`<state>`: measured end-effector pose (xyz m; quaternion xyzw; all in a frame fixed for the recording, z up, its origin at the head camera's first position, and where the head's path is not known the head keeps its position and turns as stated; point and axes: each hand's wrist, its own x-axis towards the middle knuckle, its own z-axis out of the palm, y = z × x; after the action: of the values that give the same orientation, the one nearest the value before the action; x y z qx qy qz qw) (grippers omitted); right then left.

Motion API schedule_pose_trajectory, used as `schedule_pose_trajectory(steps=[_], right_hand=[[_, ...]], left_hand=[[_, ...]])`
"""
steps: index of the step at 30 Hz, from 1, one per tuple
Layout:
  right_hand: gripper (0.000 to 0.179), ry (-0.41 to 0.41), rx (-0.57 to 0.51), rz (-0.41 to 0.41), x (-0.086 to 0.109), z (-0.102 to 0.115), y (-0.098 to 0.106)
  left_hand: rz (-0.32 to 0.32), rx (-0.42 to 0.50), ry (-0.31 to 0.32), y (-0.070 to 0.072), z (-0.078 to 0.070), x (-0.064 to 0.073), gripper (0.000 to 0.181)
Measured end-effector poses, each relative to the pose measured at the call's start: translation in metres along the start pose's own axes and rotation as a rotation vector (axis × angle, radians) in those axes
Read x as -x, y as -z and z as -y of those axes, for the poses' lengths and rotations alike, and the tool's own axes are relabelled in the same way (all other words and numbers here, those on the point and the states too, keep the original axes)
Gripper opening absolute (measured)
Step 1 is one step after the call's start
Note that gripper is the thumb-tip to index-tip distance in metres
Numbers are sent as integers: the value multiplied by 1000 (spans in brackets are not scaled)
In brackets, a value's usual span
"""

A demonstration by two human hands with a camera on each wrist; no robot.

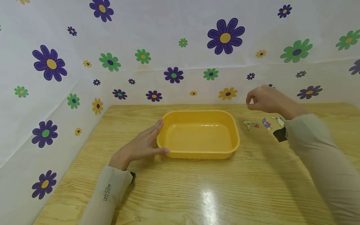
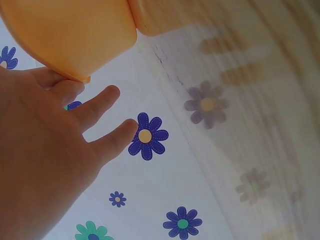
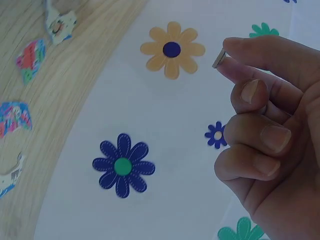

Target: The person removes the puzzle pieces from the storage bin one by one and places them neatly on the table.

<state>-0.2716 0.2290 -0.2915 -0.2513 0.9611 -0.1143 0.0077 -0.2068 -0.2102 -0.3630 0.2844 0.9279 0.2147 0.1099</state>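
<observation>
My left hand (image 1: 142,145) rests at the left end of an orange-yellow plastic basin (image 1: 197,154), its fingers along the rim and the thumb at the front corner. In the left wrist view, the outer fingers stretch out straight beside the basin wall (image 2: 112,55). Above the table, to the right of the basin, my right hand (image 1: 265,98) pinches a small, thin, pale flat piece (image 3: 219,58) between thumb and index finger. It shows edge-on, so its face is hidden. The other right fingers curl toward the palm.
Several small colourful flat cutouts lie in a row right of the basin, among them a purple-and-red one (image 1: 266,123) and a pale one (image 1: 247,124). The wooden table (image 1: 174,190) meets a white cloth (image 1: 157,28) printed with flowers at its back and left.
</observation>
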Motion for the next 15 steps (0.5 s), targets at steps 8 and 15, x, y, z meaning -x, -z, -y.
schedule_pose_trajectory(steps=[8, 15], right_hand=[[13, -28, 33, -1, 18, -21, 1], [12, -71, 39, 9, 35, -41, -1]], left_hand=[[-4, 2, -4, -1, 1, 0, 114], [-3, 1, -7, -1, 1, 0, 114]])
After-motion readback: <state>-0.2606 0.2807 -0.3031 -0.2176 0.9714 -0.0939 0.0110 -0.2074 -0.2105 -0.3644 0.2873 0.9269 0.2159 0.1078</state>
